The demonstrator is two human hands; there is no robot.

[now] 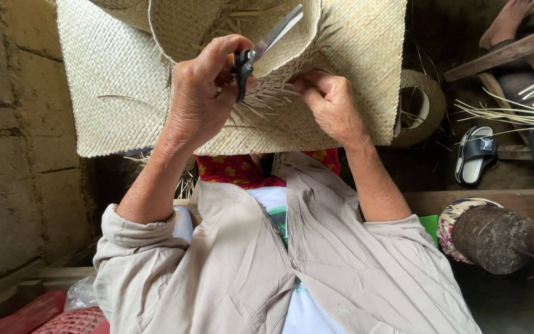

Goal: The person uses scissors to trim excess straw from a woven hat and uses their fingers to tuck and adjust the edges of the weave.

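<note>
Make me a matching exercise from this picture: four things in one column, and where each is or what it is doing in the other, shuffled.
Things:
1. scissors
2. dark sandal
3. right hand
4. red basket

Places or states:
A. in the lower left corner of the view
B. held in the left hand
C. lying on the ground at the right
D. pinching the frayed edge of the woven piece

Pairs: 1-B, 2-C, 3-D, 4-A
</note>
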